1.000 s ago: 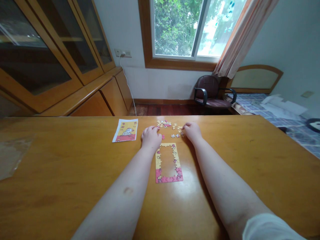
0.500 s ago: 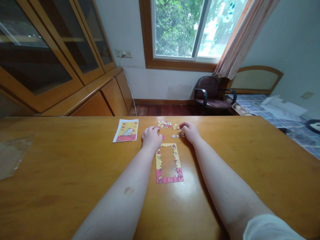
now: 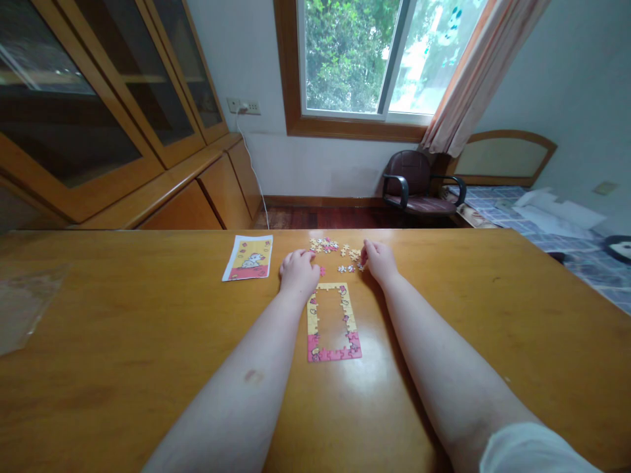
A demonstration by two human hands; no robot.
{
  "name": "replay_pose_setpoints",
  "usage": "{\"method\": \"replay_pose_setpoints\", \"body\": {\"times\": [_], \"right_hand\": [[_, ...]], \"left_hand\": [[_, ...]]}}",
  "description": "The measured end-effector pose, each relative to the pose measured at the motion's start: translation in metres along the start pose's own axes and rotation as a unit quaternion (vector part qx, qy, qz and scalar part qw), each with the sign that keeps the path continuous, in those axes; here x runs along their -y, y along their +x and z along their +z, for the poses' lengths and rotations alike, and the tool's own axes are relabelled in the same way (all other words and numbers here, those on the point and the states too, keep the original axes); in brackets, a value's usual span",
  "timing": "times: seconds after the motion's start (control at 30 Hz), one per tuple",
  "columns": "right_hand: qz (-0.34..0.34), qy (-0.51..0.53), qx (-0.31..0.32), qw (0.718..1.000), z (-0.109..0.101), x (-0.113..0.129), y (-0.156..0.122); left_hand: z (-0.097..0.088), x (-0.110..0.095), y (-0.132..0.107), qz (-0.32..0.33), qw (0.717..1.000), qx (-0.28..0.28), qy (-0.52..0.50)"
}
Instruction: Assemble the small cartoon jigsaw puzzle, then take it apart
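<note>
A rectangular puzzle border [image 3: 354, 323], yellow at the far part and pink at the near part, lies joined on the table, its middle showing bare wood. My left hand [image 3: 299, 270] rests palm down past its far left corner, fingers apart, beside a loose pink puzzle piece [image 3: 322, 270]. Across from it my right hand [image 3: 379, 260] is curled at the table, fingertips pressed together at a small pale puzzle piece [image 3: 360, 267] that they partly hide. Between the hands lie white-and-dark pieces [image 3: 346, 269], yellow pieces [image 3: 353, 253] and a mixed pile of pieces [image 3: 324, 245].
A picture card [image 3: 250, 257] with a white duck-like animal lies left of my left hand. Clear plastic [image 3: 29, 305] sits at the table's left side. Beyond the wooden table [image 3: 148, 328] stand an armchair [image 3: 419, 180], a bed [image 3: 503, 200] and a glass-door cabinet [image 3: 162, 85].
My right hand has drawn slightly right and back from the yellow pieces, uncovering them, and its fingers have curled in. The left hand stays where it was.
</note>
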State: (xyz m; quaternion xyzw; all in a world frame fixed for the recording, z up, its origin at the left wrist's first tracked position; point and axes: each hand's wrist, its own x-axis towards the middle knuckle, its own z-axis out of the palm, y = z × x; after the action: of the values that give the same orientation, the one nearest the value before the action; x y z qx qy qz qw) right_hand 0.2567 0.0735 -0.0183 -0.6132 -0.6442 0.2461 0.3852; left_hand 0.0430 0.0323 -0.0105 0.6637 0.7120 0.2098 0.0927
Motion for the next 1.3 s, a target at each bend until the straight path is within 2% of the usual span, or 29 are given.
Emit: {"method": "replay_pose_setpoints", "body": {"times": [0.13,0.23,0.37,0.47,0.53,0.6,0.73,0.93,1.0,1.17,1.3], "right_hand": [[0.019,-0.036,-0.012,0.999,0.002,0.001,-0.002],[0.019,-0.039,0.01,0.999,0.004,0.004,-0.003],[-0.048,-0.035,0.051,0.997,0.006,0.01,-0.005],[-0.131,-0.081,0.064,0.986,0.008,0.016,-0.005],[-0.159,-0.117,0.089,0.976,0.01,0.019,-0.006],[-0.159,-0.147,0.107,0.97,0.011,0.021,-0.007],[-0.129,-0.184,0.097,0.97,0.013,0.024,-0.011],[-0.171,-0.204,0.176,0.948,0.022,0.026,-0.017],[-0.173,-0.208,0.158,0.95,0.026,0.025,-0.017],[-0.133,-0.198,0.063,0.969,0.032,0.021,-0.012],[-0.133,-0.2,0.078,0.968,0.032,0.021,0.001]], "left_hand": [[0.0,0.0,0.0,-0.003,1.0,0.005,0.0],[0.0,0.0,0.001,0.0,1.0,0.003,-0.001],[0.0,0.001,0.0,0.001,1.0,0.005,-0.001],[0.001,0.0,-0.001,0.007,1.0,0.01,0.01],[0.002,-0.001,-0.001,0.011,0.999,0.02,0.028],[0.002,-0.001,-0.002,0.009,0.998,0.032,0.045],[0.003,-0.003,-0.002,-0.011,0.997,0.048,0.058],[0.003,-0.004,-0.003,-0.021,0.996,0.05,0.065],[0.003,-0.004,-0.003,-0.021,0.997,0.048,0.064],[0.002,-0.004,-0.002,-0.023,0.997,0.051,0.056],[0.001,-0.002,-0.001,-0.026,0.998,0.037,0.04]]}}
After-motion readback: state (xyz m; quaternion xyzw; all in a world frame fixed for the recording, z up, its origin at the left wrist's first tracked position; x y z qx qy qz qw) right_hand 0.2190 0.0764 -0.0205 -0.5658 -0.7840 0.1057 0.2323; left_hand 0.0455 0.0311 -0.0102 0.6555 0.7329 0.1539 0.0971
